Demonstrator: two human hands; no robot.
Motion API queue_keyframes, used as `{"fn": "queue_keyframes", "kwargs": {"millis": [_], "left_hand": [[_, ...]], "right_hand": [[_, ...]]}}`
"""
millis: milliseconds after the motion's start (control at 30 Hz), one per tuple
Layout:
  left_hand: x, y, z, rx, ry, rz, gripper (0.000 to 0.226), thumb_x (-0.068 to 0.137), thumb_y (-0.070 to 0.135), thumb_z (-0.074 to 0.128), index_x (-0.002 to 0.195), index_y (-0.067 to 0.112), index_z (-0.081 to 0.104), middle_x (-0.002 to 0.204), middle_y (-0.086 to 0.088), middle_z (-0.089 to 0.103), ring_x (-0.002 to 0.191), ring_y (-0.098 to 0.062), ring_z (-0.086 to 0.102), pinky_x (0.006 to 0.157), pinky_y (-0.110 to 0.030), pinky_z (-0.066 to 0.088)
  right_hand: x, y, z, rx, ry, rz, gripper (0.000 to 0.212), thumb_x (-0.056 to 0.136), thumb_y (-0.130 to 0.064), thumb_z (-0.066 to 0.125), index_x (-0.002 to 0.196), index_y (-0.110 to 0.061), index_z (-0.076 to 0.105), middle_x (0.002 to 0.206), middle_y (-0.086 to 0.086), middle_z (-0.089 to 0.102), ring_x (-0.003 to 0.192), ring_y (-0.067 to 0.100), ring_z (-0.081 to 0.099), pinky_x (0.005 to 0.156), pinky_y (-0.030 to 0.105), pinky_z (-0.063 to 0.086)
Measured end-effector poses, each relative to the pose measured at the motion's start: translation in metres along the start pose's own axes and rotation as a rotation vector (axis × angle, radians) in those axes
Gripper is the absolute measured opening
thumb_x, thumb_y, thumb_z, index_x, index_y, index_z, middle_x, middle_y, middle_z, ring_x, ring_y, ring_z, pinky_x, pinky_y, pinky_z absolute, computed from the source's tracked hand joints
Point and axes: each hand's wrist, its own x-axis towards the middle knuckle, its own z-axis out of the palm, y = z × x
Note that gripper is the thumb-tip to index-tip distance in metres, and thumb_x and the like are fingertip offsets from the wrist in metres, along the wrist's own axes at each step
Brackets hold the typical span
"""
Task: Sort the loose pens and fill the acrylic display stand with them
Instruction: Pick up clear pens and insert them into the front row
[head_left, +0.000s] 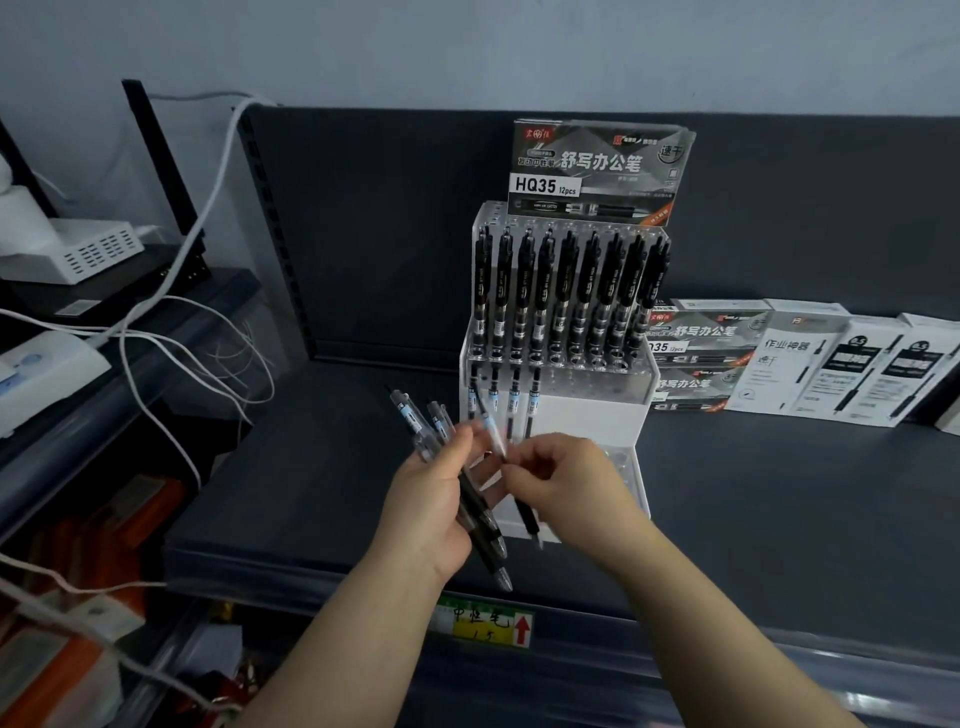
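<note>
A clear acrylic display stand stands on the dark shelf in the middle. Its back row holds several black pens upright, and several more stand in the left holes of the lower row. My left hand grips a bundle of loose black pens, tips pointing up and away. My right hand, just in front of the stand, pinches one pen from that bundle. A pen box labelled HQ35 sits on top of the stand.
Several pen boxes lie on the shelf to the right of the stand. White cables and white devices crowd the left side. A yellow price label is fixed to the shelf's front edge.
</note>
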Motion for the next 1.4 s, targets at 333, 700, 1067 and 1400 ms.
{"fn": "queue_keyframes", "kwargs": {"millis": [333,700,1067,1400], "left_hand": [[0.005,0.000,-0.007,0.031,0.042,-0.043,0.014,0.088,0.026,0.062,0.087,0.013,0.058,0.053,0.005,0.048,0.042,-0.005,0.038,0.041,-0.018,0.038],[0.001,0.001,-0.007,0.026,0.007,-0.057,0.037,0.094,0.048,0.045,0.091,0.012,0.057,0.053,0.002,0.048,0.039,-0.008,0.037,0.037,-0.019,0.034],[-0.005,-0.003,-0.007,0.160,-0.042,0.026,0.028,0.086,0.040,0.058,0.094,0.013,0.056,0.057,0.003,0.050,0.044,-0.009,0.042,0.042,-0.021,0.038],[-0.009,-0.012,0.007,0.270,-0.091,-0.019,0.024,0.085,0.037,0.063,0.094,0.014,0.062,0.076,-0.003,0.061,0.063,-0.013,0.053,0.046,-0.023,0.043]], "right_hand": [[0.025,0.014,-0.029,0.007,0.384,-0.051,0.013,0.093,-0.017,0.054,0.100,-0.020,0.064,0.077,-0.010,0.067,0.069,0.002,0.061,0.064,0.015,0.049],[0.035,0.038,-0.012,-0.378,0.258,-0.039,0.019,0.093,-0.016,0.051,0.097,-0.012,0.069,0.081,0.001,0.065,0.077,0.021,0.059,0.067,0.027,0.044],[0.016,0.024,-0.010,-0.129,0.389,-0.019,0.013,0.086,-0.026,0.064,0.091,-0.021,0.053,0.075,-0.006,0.057,0.063,0.005,0.052,0.054,0.014,0.038],[-0.008,0.003,-0.010,0.296,-0.125,-0.023,0.005,0.081,-0.013,0.070,0.085,-0.010,0.069,0.065,-0.001,0.067,0.059,0.003,0.059,0.054,0.011,0.042]]}}
